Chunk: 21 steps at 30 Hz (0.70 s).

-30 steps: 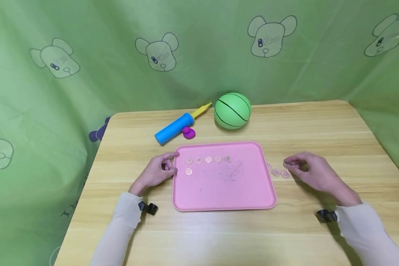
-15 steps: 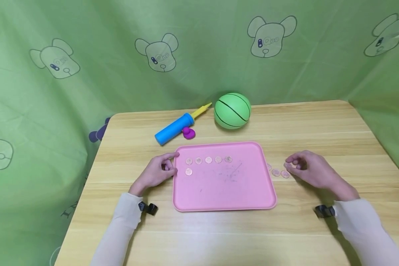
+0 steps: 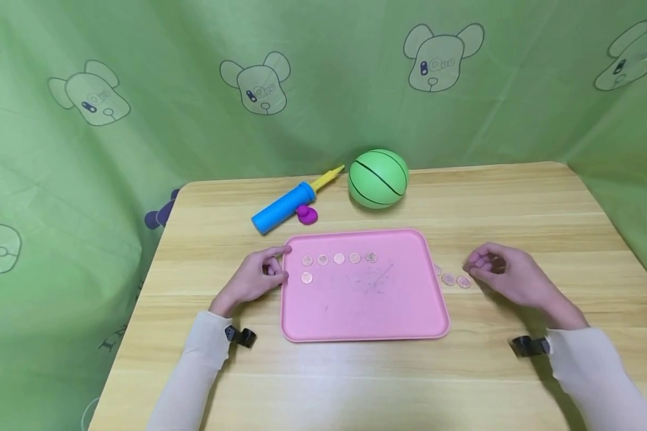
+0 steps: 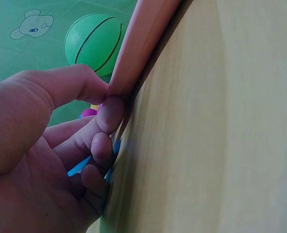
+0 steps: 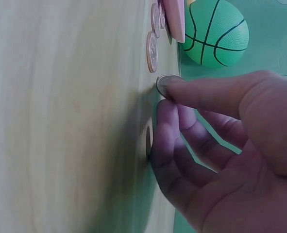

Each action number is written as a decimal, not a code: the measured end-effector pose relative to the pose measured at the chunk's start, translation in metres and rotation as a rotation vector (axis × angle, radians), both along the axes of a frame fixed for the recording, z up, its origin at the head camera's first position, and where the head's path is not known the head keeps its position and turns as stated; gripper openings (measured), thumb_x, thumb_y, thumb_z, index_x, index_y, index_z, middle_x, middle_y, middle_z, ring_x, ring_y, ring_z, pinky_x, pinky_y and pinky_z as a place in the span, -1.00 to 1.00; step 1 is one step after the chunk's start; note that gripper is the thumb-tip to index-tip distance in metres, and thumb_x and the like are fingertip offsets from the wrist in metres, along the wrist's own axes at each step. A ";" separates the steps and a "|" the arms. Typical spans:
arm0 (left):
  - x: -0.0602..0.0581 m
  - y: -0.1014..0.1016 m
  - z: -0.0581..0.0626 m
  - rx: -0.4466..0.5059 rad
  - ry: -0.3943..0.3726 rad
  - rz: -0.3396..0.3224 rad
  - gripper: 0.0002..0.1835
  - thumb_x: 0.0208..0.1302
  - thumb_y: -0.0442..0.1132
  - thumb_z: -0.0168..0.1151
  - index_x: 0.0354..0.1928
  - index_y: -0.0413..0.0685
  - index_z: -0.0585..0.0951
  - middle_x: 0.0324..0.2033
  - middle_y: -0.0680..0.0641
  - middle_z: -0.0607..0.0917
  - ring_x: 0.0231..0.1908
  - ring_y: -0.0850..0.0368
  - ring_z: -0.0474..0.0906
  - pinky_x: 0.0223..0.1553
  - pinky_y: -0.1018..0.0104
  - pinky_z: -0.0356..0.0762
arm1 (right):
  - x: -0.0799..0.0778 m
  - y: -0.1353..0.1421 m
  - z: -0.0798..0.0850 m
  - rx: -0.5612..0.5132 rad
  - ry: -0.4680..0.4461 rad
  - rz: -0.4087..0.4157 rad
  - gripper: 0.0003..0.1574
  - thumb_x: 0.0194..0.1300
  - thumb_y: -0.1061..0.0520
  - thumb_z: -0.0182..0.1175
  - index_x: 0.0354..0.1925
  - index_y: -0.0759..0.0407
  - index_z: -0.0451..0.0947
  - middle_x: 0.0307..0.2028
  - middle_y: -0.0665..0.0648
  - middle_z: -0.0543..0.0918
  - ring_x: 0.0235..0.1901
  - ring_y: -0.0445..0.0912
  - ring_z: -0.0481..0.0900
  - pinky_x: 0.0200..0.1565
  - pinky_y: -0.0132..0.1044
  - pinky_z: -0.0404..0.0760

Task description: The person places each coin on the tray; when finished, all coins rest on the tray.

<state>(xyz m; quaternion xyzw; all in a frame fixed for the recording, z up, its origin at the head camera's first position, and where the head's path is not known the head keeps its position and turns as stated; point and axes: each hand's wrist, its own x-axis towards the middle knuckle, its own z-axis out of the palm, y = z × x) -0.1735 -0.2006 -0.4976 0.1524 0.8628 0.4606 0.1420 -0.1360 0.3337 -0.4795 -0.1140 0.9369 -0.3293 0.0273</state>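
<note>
A pink tray lies on the wooden table, bearing a row of several coins with one more coin below its left end. My left hand holds the tray's left rim near the far corner, thumb and index finger against the edge. Right of the tray, my right hand pinches a coin under its thumb tip, as the right wrist view shows. Two loose coins, a nearer coin and another coin, lie between that hand and the tray. A further coin is partly hidden by the tray's right rim.
Behind the tray are a blue pump with a yellow nozzle, a small purple piece and a green ball. A green curtain printed with bear heads hangs along the table's far side.
My right hand has drawn slightly to the right, and its fingers now hide the pinched coin in the head view. The left hand, tray and other coins stay put.
</note>
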 end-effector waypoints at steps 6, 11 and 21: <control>0.000 0.000 0.000 0.003 -0.005 0.002 -0.33 0.38 -0.41 0.41 0.52 -0.29 0.50 -0.33 -0.07 0.74 -0.31 0.15 0.58 -0.14 0.41 0.55 | 0.001 -0.003 0.008 -0.085 -0.158 -0.083 -0.59 0.52 0.09 0.39 0.22 0.23 0.69 0.03 0.29 0.82 -0.14 -0.31 0.73 -0.10 -0.54 0.66; 0.000 0.000 -0.002 0.005 -0.011 0.000 -0.33 0.38 -0.41 0.40 0.52 -0.30 0.50 -0.33 -0.08 0.74 -0.31 0.15 0.58 -0.15 0.41 0.55 | -0.003 -0.009 0.013 -0.136 -0.235 -0.071 -0.49 0.56 0.05 0.35 0.34 0.23 0.63 0.18 0.34 0.79 -0.06 -0.37 0.76 -0.02 -0.56 0.65; -0.001 -0.001 0.000 -0.002 -0.011 0.004 -0.33 0.39 -0.40 0.40 0.53 -0.27 0.50 -0.34 -0.04 0.73 -0.32 0.17 0.57 -0.16 0.42 0.54 | -0.007 -0.043 0.031 -0.245 -0.292 -0.059 -0.46 0.52 -0.10 0.41 0.27 0.17 0.66 0.09 0.31 0.84 -0.09 -0.15 0.87 -0.12 -0.27 0.79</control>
